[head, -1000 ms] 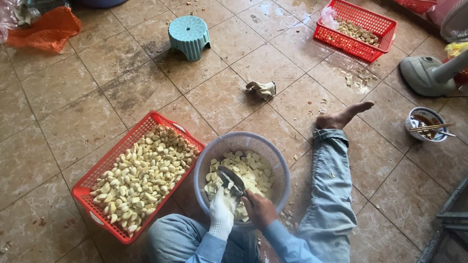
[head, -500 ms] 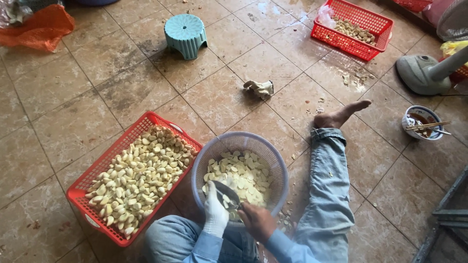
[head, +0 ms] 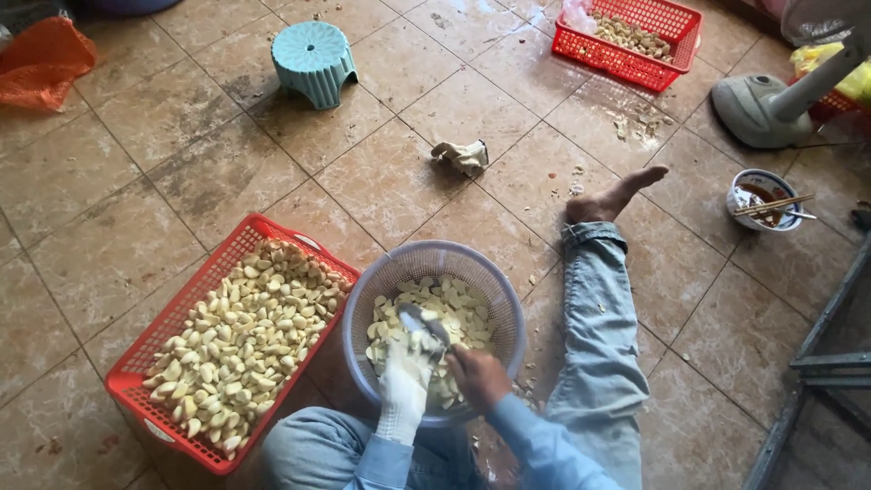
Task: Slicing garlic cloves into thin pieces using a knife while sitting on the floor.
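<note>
I sit on the tiled floor with a round pale mesh basket (head: 363,299) of peeled garlic cloves (head: 463,313) between my legs. My left hand (head: 406,372), in a white glove, is closed on a garlic clove over the basket. My bare right hand (head: 478,374) grips a small knife (head: 425,323) whose blade points up-left, touching what the left hand holds. A red plastic crate (head: 227,254) full of garlic cloves (head: 236,340) lies just left of the basket. My right leg in jeans (head: 599,318) stretches out to the right.
A teal plastic stool (head: 314,60) stands at the back. A discarded glove (head: 463,155) lies mid-floor. A second red crate (head: 635,32) is back right, a fan base (head: 758,109) and a bowl with chopsticks (head: 764,198) at right, an orange bag (head: 45,59) far left.
Both hands stayed over the mesh basket, shifting slightly as the knife works on the clove. The view moved a little; nothing else changed.
</note>
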